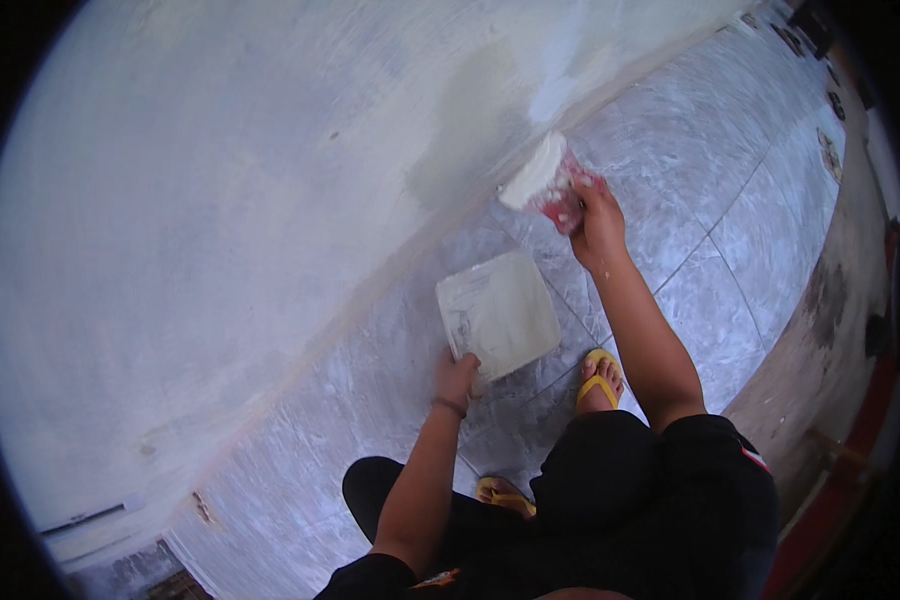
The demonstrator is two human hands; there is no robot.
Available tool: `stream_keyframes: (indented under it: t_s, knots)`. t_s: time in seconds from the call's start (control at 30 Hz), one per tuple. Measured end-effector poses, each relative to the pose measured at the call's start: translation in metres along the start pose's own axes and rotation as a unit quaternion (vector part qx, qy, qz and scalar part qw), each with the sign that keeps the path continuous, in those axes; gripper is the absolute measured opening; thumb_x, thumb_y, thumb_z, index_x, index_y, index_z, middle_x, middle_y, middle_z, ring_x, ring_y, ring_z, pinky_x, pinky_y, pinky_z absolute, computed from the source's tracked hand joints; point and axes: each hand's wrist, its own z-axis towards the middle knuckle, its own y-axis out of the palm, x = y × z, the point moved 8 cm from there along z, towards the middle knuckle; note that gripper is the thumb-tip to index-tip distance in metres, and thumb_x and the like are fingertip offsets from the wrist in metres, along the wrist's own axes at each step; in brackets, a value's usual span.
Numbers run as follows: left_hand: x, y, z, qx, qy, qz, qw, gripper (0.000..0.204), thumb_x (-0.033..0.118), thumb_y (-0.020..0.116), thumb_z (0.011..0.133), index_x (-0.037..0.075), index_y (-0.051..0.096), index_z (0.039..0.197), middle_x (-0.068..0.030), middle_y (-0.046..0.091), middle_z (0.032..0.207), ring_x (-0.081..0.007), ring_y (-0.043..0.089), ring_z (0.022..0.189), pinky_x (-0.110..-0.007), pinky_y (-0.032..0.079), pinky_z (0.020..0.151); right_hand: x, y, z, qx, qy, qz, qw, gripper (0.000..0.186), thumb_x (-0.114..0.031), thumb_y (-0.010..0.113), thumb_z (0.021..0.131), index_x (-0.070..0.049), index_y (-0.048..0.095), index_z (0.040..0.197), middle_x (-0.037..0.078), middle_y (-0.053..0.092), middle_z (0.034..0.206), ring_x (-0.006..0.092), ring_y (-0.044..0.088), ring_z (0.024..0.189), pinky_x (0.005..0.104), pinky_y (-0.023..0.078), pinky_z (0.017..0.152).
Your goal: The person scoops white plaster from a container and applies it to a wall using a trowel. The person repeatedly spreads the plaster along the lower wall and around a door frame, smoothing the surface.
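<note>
My left hand [457,378] is closed on the near left corner of a square, off-white tray [505,310], held low over the floor beside the wall. Whitish smears cover the tray's face. Out in front, my right hand [598,220] grips a wide red tool with a white end [538,178]. White material coats that end and speckles the red part; blur hides whether it is a brush or a spreader. The white end is close to the foot of the pale wall [270,180]; contact cannot be made out. A darker, damp-looking patch [470,130] marks the wall nearby.
Grey marbled floor tiles [670,200] run along the wall. My feet in yellow flip-flops [600,380] stand behind the tray. Small dark items [788,40] lie at the far right. A recessed slot [85,518] shows low on the wall at left.
</note>
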Motion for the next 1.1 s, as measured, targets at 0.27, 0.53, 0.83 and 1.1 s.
stream_keyframes:
  t_s: [0.27, 0.53, 0.83, 1.1]
  knots:
    - [-0.001, -0.005, 0.0, -0.003, -0.029, -0.113, 0.993, 0.037, 0.011, 0.062, 0.076, -0.004, 0.062, 0.109, -0.011, 0.066, 0.092, -0.0187, 0.063, 0.08, -0.033, 0.05, 0.07, 0.036, -0.036, -0.093, -0.064, 0.006, -0.358, 0.931, 0.03, -0.009, 0.054, 0.095, -0.001, 0.06, 0.123, 0.008, 0.067, 0.1, 0.0174, 0.066, 0.08, 0.0306, 0.054, 0.067]
    - [0.029, -0.018, -0.019, 0.029, -0.015, -0.077, 0.996, 0.058, 0.022, 0.07, 0.073, -0.005, 0.056, 0.122, -0.021, 0.069, 0.104, -0.0314, 0.068, 0.092, -0.041, 0.055, 0.079, 0.087, -0.002, -0.097, -0.165, -0.049, -0.672, 0.72, 0.029, -0.011, 0.055, 0.086, 0.005, 0.063, 0.11, 0.025, 0.069, 0.087, 0.0383, 0.07, 0.087, 0.0427, 0.053, 0.072]
    - [0.032, -0.044, -0.032, 0.073, -0.003, -0.053, 0.996, 0.061, 0.025, 0.073, 0.069, -0.007, 0.055, 0.118, -0.024, 0.068, 0.103, -0.0357, 0.068, 0.092, -0.041, 0.054, 0.078, 0.149, 0.036, -0.11, -0.251, 0.059, -0.698, 0.668, 0.024, -0.015, 0.054, 0.089, 0.003, 0.063, 0.102, 0.027, 0.068, 0.087, 0.0452, 0.067, 0.084, 0.0488, 0.051, 0.073]
    - [0.035, -0.056, -0.044, 0.078, -0.011, -0.095, 0.992, 0.058, 0.025, 0.074, 0.068, -0.01, 0.056, 0.111, -0.0276, 0.067, 0.1, -0.0372, 0.069, 0.092, -0.042, 0.054, 0.083, 0.156, 0.1, -0.139, -0.354, -0.105, -0.74, 0.562, 0.02, -0.012, 0.054, 0.089, 0.001, 0.063, 0.101, 0.02, 0.067, 0.082, 0.0331, 0.066, 0.07, 0.0412, 0.049, 0.062]
